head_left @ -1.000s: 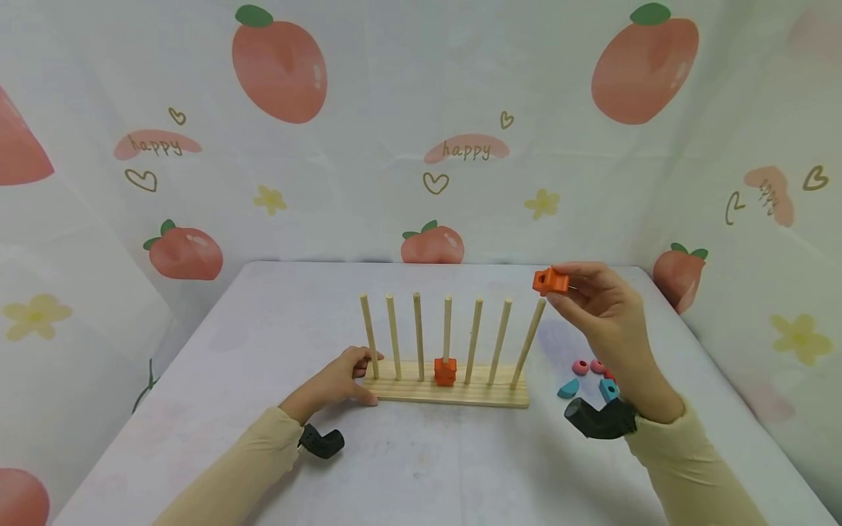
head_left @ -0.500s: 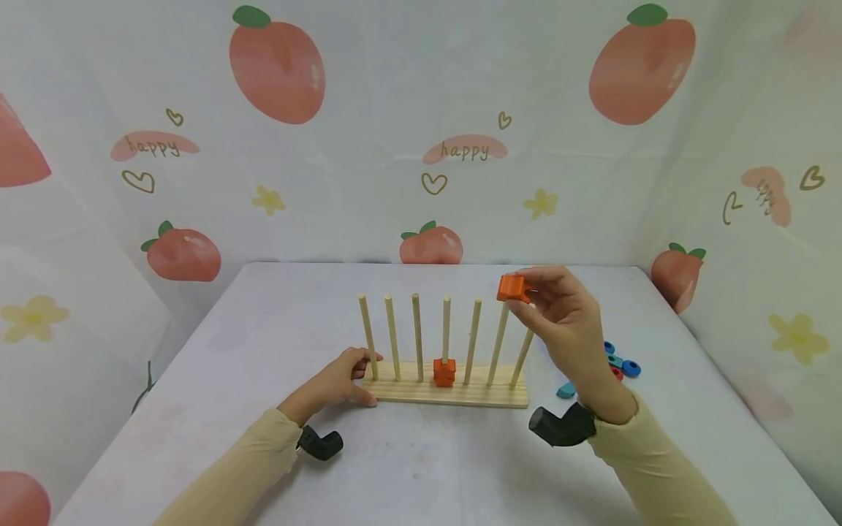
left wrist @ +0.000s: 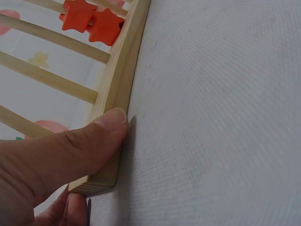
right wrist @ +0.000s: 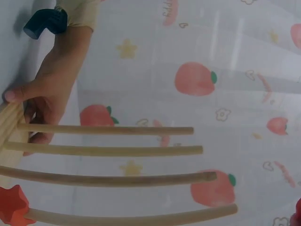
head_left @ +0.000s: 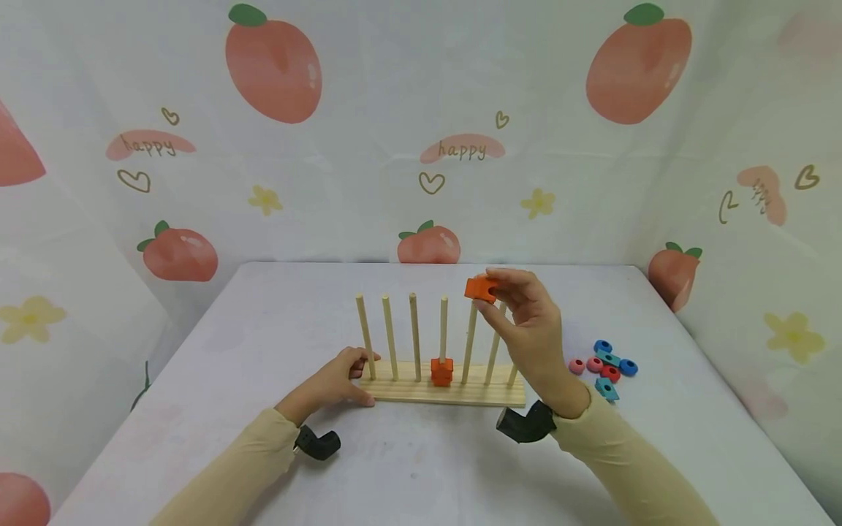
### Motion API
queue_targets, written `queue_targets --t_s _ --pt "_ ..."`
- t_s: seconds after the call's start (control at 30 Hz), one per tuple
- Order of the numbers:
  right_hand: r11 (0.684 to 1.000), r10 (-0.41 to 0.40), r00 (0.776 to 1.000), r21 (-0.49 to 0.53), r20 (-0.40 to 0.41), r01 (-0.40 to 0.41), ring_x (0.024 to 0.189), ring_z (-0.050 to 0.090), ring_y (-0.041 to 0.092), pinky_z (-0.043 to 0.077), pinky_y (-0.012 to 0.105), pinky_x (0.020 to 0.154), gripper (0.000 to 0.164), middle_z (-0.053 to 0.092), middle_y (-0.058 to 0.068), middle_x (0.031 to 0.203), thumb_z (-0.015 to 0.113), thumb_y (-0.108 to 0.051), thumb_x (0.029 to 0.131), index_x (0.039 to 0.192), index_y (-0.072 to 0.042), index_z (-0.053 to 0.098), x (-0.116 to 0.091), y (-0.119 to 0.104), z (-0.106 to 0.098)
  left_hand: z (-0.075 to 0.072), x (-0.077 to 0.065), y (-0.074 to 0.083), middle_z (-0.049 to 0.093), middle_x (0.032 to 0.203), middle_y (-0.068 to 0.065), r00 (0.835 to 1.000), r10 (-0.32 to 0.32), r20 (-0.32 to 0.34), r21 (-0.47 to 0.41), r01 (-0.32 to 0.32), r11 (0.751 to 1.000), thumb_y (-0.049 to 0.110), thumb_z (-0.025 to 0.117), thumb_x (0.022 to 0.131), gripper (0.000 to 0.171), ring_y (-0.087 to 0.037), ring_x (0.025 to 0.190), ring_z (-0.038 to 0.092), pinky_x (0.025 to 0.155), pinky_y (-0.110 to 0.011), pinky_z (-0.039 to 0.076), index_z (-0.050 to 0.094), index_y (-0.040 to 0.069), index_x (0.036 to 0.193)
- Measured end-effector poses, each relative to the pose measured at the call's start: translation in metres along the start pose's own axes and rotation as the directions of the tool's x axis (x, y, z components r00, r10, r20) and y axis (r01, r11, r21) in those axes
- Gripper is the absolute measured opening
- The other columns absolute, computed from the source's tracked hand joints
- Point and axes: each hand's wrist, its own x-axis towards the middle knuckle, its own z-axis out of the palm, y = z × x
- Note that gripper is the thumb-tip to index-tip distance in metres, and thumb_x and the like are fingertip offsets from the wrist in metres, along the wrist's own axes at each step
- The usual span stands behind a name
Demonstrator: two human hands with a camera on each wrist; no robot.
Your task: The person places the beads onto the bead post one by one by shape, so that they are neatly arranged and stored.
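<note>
A wooden rack has a flat base and several upright pegs. My left hand grips the base's left end, thumb along the front and fingers behind. Orange star-shaped beads sit low on the middle peg; the left wrist view shows two stars there. Up at peg-top height, my right hand pinches another orange star bead between thumb and fingertips. It is beside the top of the peg just right of the middle one. The right hand partly hides the rightmost pegs.
Loose beads lie on the table right of the rack: blue rings, pink rings, a red one and teal pieces. A patterned cloth hangs behind the table.
My right hand has carried the orange star bead leftward from beyond the rightmost peg towards the middle, uncovering the loose beads. The left hand keeps its grip on the base.
</note>
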Motion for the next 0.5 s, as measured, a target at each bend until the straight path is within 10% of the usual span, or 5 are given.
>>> queue_targets --t_s 0.5 --pt "0.964 -0.264 0.964 -0.037 -0.044 0.262 0.101 0.06 0.015 0.05 0.025 0.094 0.039 0.061 0.017 0.109 0.068 -0.009 0.088 0.11 0.02 0.054 -0.006 0.033 0.025 0.0 0.0 -0.001 0.043 0.122 -0.019 1.0 0.011 0.008 0.0 -0.011 1.0 -0.005 0.086 0.065 0.074 -0.029 0.115 0.052 0.1 -0.044 0.044 0.051 -0.004 0.13"
